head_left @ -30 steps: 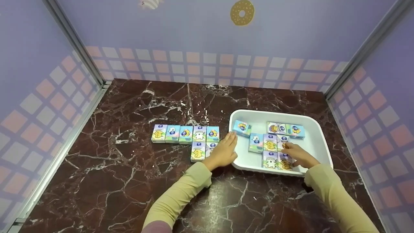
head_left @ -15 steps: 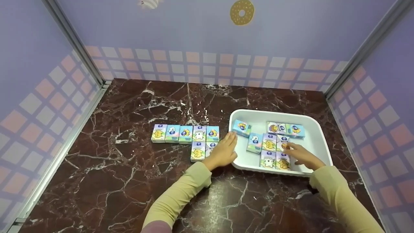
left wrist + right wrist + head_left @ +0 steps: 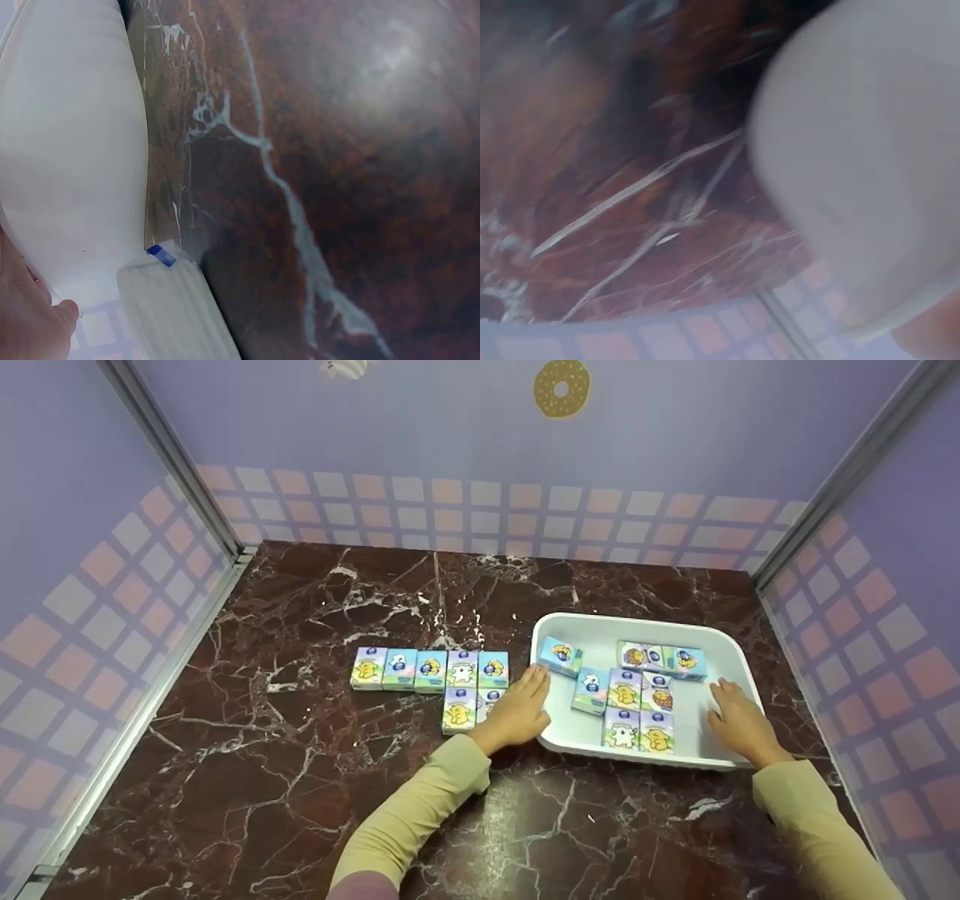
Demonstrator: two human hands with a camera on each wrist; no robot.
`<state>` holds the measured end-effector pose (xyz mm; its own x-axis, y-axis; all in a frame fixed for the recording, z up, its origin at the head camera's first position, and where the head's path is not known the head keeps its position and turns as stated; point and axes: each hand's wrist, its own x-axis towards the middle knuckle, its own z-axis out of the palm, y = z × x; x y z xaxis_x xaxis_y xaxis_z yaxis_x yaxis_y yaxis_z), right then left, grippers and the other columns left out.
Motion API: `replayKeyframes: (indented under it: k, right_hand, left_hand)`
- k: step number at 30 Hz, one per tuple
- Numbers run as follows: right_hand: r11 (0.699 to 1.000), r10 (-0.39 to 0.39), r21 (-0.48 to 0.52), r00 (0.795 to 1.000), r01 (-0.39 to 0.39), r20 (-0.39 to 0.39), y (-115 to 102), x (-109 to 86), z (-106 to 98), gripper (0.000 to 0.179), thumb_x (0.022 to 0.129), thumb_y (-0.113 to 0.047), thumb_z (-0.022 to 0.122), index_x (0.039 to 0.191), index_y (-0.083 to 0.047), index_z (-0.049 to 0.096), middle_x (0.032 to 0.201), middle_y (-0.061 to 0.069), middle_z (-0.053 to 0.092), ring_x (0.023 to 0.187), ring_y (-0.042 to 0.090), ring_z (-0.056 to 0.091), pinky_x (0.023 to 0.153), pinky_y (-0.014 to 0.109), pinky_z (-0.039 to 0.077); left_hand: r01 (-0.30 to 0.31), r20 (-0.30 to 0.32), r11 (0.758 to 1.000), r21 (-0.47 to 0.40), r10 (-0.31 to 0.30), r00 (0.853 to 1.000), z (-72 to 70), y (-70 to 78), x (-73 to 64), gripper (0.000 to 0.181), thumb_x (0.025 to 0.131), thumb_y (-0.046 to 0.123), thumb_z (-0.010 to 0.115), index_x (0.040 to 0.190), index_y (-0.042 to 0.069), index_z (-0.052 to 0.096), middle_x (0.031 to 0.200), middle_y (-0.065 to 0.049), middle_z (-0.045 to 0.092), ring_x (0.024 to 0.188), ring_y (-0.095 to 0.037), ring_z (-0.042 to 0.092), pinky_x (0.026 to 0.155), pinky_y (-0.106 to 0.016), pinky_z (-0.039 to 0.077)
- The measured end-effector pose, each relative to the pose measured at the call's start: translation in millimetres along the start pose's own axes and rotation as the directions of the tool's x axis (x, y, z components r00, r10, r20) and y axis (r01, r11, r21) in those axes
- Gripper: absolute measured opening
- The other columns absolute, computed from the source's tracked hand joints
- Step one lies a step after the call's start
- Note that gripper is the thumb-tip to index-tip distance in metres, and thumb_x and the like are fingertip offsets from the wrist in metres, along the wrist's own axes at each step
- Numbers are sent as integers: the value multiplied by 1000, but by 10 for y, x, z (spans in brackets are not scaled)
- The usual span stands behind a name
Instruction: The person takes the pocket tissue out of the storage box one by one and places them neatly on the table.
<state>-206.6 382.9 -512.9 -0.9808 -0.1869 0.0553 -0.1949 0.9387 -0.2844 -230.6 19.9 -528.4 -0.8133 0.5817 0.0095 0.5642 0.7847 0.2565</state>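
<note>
A white plastic tray (image 3: 630, 621) stands on the table's right side. Inside it lie several small cartoon-printed tissue packs (image 3: 625, 688); four of these sit in a tight block in the middle. My left hand (image 3: 519, 709) lies along the tray's left rim, fingers straight. It partly hides a tissue pack (image 3: 491, 697) beside it. Over the tray's right side, near the rim, is my right hand (image 3: 741, 721), its fingers extended and holding nothing. The left wrist view shows the tray's outer wall (image 3: 75, 135) and the plastic-wrapped side of a tissue pack (image 3: 176, 307).
Left of the tray, more tissue packs (image 3: 400, 669) form a row on the dark marbled tabletop (image 3: 300, 795), with a shorter second row below its right end. Purple checkered panels (image 3: 450, 435) enclose the table at the back and both sides.
My right hand has drawn away from the block of packs toward the tray's right rim. The block has shifted slightly left. My left hand has stayed in place.
</note>
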Motion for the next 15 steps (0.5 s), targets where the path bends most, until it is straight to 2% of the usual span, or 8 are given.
replayKeyframes:
  k: [4, 7, 11, 15]
  right_hand:
    - [990, -65, -131, 992, 51, -107, 67, -41, 46, 48, 76, -4, 54, 119, 15, 43, 127, 35, 37, 118, 49, 32, 94, 60, 28]
    - [984, -77, -173, 986, 51, -145, 111, -49, 66, 50, 74, -4, 55, 119, 15, 43, 128, 35, 35, 119, 48, 30, 93, 61, 27]
    - [993, -37, -119, 982, 16, -184, 195, -65, 78, 51, 73, 1, 51, 120, 15, 40, 130, 35, 32, 121, 48, 27, 94, 62, 26]
    - [999, -2, -38, 982, -6, -190, 245, -88, 76, 54, 71, 6, 46, 123, 16, 37, 132, 35, 29, 123, 48, 25, 96, 60, 25]
  left_hand:
    - [6, 9, 1000, 8, -6, 1000, -10, -1, -1, 62, 86, 25, 38, 139, -2, 19, 148, -14, 13, 137, -27, 6, 111, -36, 16]
    - [5, 19, 1000, 15, -6, 1000, -13, -2, 0, 62, 87, 26, 37, 139, -2, 18, 148, -14, 12, 137, -27, 6, 111, -37, 15]
    - [2, 28, 1000, 25, -2, 1000, -16, -6, 6, 62, 88, 28, 37, 139, -2, 18, 148, -14, 12, 137, -27, 5, 112, -37, 14]
    - [-3, 41, 999, 35, 1, 999, -29, -13, 12, 63, 88, 31, 37, 139, -2, 18, 148, -14, 13, 137, -27, 5, 111, -38, 15]
